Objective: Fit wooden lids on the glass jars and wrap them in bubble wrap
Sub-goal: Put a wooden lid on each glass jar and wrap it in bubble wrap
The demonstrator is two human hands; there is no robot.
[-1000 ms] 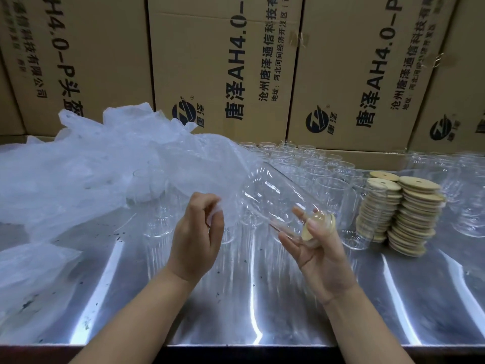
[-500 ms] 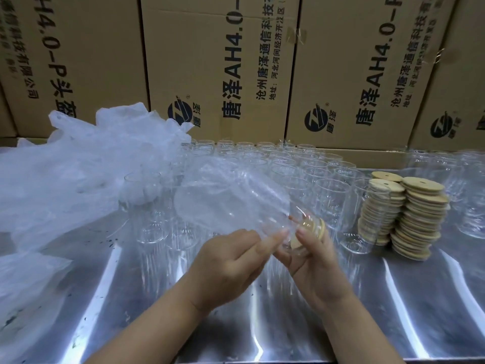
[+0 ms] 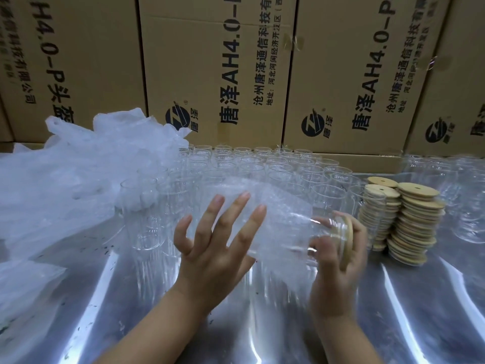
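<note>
Rolling the sheet round the glass is the step you are in. A second ago your left hand (image 3: 217, 240) pinched the edge of the bubble wrap (image 3: 265, 206) up and off to the left. Now it lies flat on the sheet, fingers straight and spread, pressing it against the body of the jar (image 3: 312, 232). Your right hand (image 3: 338, 261) has kept its hold throughout. Its fingers are curled round the lidded end, though motion blur hides exactly how they sit. The jar lies on its side in the air above the steel table (image 3: 420, 311), between your two hands. The wooden lid (image 3: 348, 240) is seated on its right end, facing the stacks of spare lids (image 3: 417, 219).

The glass that showed bare a second ago is now clouded over by the sheet, so the wrap has come across most of the body. The lid step looks done for this jar and the wrapping partly done. The neck and lid end remain uncovered. The rows of bare jars (image 3: 262, 164) behind and the loose pile of wrap (image 3: 65, 179) on your left suggest plenty more to come.
</note>
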